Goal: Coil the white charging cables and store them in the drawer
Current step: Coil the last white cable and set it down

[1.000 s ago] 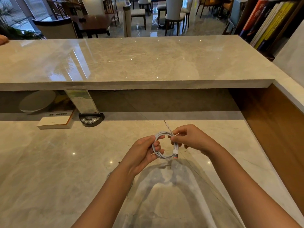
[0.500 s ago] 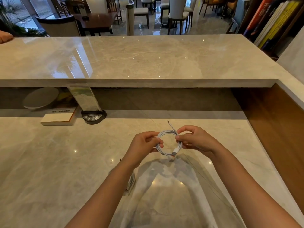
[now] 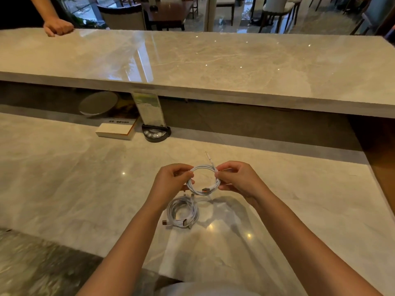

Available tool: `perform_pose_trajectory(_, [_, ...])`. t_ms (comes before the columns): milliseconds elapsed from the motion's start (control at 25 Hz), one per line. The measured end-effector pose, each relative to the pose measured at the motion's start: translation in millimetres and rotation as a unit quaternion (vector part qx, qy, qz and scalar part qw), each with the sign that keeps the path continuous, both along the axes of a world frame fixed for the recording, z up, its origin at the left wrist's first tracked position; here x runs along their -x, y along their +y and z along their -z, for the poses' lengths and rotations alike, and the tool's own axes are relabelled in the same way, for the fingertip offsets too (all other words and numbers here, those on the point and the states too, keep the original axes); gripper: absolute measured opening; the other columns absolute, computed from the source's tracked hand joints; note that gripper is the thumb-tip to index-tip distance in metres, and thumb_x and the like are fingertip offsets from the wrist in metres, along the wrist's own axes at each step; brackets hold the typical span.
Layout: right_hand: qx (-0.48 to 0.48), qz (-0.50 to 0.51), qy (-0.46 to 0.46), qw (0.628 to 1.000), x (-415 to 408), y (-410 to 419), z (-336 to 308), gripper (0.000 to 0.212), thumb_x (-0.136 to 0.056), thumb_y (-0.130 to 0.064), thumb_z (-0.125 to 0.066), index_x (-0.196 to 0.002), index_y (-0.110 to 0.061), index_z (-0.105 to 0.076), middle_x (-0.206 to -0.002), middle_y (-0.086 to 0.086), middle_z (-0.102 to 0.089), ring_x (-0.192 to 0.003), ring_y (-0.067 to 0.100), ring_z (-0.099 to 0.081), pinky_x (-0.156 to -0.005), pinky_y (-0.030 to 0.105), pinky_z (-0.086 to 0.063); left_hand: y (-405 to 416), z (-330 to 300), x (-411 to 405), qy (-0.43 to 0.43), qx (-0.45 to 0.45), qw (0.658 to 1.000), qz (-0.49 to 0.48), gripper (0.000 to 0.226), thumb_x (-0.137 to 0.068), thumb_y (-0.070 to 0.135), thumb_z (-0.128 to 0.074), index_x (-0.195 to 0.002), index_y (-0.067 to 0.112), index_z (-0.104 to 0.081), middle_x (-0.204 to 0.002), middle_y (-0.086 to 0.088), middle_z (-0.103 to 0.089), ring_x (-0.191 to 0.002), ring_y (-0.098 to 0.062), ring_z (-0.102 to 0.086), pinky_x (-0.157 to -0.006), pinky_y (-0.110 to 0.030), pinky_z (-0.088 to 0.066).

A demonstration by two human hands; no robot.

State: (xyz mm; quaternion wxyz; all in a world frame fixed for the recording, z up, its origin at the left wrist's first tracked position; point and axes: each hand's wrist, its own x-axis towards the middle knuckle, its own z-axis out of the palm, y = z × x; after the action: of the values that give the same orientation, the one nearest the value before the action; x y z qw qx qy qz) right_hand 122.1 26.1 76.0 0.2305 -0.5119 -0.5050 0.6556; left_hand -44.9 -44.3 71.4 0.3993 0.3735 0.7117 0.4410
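Note:
A white charging cable (image 3: 203,167) is wound into a small ring and held above the marble desk (image 3: 64,178). My left hand (image 3: 171,180) pinches the ring's left side, and my right hand (image 3: 237,178) pinches its right side. One thin plug end sticks up past my right fingers; the other plug lies at the ring's bottom. A second coiled white cable (image 3: 182,212) lies flat on the desk just below the ring, between my forearms. No drawer is in view.
A raised marble counter (image 3: 213,60) runs across the back. Under it stand a book (image 3: 116,130), a black-based sign holder (image 3: 156,132) and a round plate (image 3: 98,103). Another person's hand (image 3: 57,26) rests on the counter's far left.
The view has tilted down and shifted, bringing the second coil on the desk and another person's hand into sight. My hands keep holding the ring, now rounder and wider.

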Motion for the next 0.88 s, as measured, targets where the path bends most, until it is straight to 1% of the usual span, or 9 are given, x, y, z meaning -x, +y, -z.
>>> perform_pose_trajectory(120, [-0.025, 0.002, -0.002, 1.000, 24.3, -11.8, 6.6, 0.012, -0.080, -0.002, -0.066, -0.092, -0.002, -0.067, -0.073, 0.011, -0.064, -0.057, 0.016, -0.061, -0.054, 0.019, -0.056, -17.6, 2.2, 16.4, -0.039, 0.005, 0.999, -0.034, 0.016, -0.088, 0.004, -0.057, -0.097, 0.012, -0.068, -0.080, -0.006, -0.069, -0.070, -0.011, -0.066, -0.056, -0.015, -0.053])
perform_pose_trajectory(200, [-0.034, 0.008, -0.002, 0.999, 36.1, -22.2, 16.4, 0.009, -0.079, -0.002, -0.068, -0.088, -0.003, -0.068, -0.068, 0.009, -0.063, -0.055, 0.017, -0.061, -0.056, 0.024, -0.057, -28.3, 6.6, 27.6, -0.030, 0.014, 0.999, -0.030, 0.019, -0.088, 0.004, -0.058, -0.101, 0.013, -0.068, -0.082, -0.004, -0.069, -0.072, -0.011, -0.065, -0.056, -0.013, -0.052])
perform_pose_trajectory(280, [-0.032, 0.013, -0.020, 0.999, 44.1, -32.9, 31.2, 0.006, -0.078, -0.003, -0.070, -0.083, -0.004, -0.068, -0.067, 0.008, -0.063, -0.053, 0.018, -0.063, -0.058, 0.030, -0.058, -38.4, 18.5, 35.9, -0.005, 0.025, 0.999, -0.021, 0.019, -0.087, 0.003, -0.059, -0.100, 0.013, -0.069, -0.082, -0.002, -0.068, -0.071, -0.009, -0.065, -0.056, -0.014, -0.053])
perform_pose_trajectory(440, [-0.008, 0.036, -0.099, 0.994, 49.3, -51.0, 61.7, 0.004, -0.076, -0.007, -0.072, -0.078, -0.009, -0.069, -0.068, 0.008, -0.065, -0.050, 0.022, -0.063, -0.056, 0.036, -0.059, -51.5, 55.3, 41.2, 0.085, 0.056, 0.995, 0.004, 0.019, -0.084, 0.005, -0.062, -0.100, 0.012, -0.072, -0.090, -0.004, -0.071, -0.082, -0.020, -0.066, -0.070, -0.029, -0.057])
perform_pose_trajectory(520, [-0.023, 0.041, -0.130, 0.990, 50.0, -59.8, 71.6, 0.003, -0.077, -0.010, -0.071, -0.077, -0.011, -0.069, -0.070, 0.008, -0.067, -0.051, 0.024, -0.063, -0.057, 0.039, -0.059, -54.9, 68.0, 40.9, 0.129, 0.062, 0.990, 0.022, 0.020, -0.085, 0.008, -0.062, -0.101, 0.013, -0.072, -0.091, 0.001, -0.069, -0.082, -0.016, -0.064, -0.069, -0.016, -0.051])
perform_pose_trajectory(560, [-0.042, 0.042, -0.145, 0.988, 50.6, -63.9, 74.6, 0.004, -0.077, -0.012, -0.071, -0.075, -0.014, -0.069, -0.069, 0.006, -0.067, -0.052, 0.024, -0.062, -0.057, 0.038, -0.059, -55.8, 71.7, 40.8, 0.154, 0.063, 0.986, 0.030, 0.020, -0.085, 0.010, -0.062, -0.103, 0.013, -0.071, -0.092, 0.003, -0.067, -0.081, -0.013, -0.062, -0.067, -0.008, -0.045])
perform_pose_trajectory(640, [-0.085, 0.039, -0.168, 0.981, 53.0, -69.6, 78.8, 0.007, -0.077, -0.016, -0.070, -0.072, -0.019, -0.068, -0.069, 0.002, -0.068, -0.056, 0.022, -0.063, -0.061, 0.036, -0.057, -56.5, 75.2, 41.1, 0.198, 0.057, 0.978, 0.034, 0.022, -0.084, 0.010, -0.062, -0.105, 0.012, -0.071, -0.095, -0.001, -0.064, -0.083, -0.011, -0.056, -0.064, -0.004, -0.035])
perform_pose_trajectory(720, [-0.125, 0.031, -0.181, 0.975, 55.9, -72.7, 82.9, 0.005, -0.078, -0.017, -0.069, -0.073, -0.018, -0.070, -0.071, 0.001, -0.069, -0.064, 0.021, -0.064, -0.064, 0.033, -0.054, -58.3, 78.8, 42.9, 0.199, 0.041, 0.979, 0.024, 0.022, -0.083, 0.007, -0.062, -0.103, 0.010, -0.071, -0.102, -0.008, -0.064, -0.087, -0.010, -0.054, -0.068, -0.003, -0.035])
perform_pose_trajectory(880, [-0.224, 0.019, -0.226, 0.948, 57.8, -78.6, 93.0, 0.007, -0.080, -0.017, -0.067, -0.082, -0.013, -0.073, -0.081, 0.004, -0.070, -0.071, 0.014, -0.060, -0.062, 0.021, -0.044, -62.8, 82.3, 40.9, 0.160, 0.032, 0.986, 0.028, 0.025, -0.085, 0.008, -0.061, -0.108, 0.012, -0.069, -0.106, -0.004, -0.066, -0.086, -0.007, -0.057, -0.071, -0.003, -0.039])
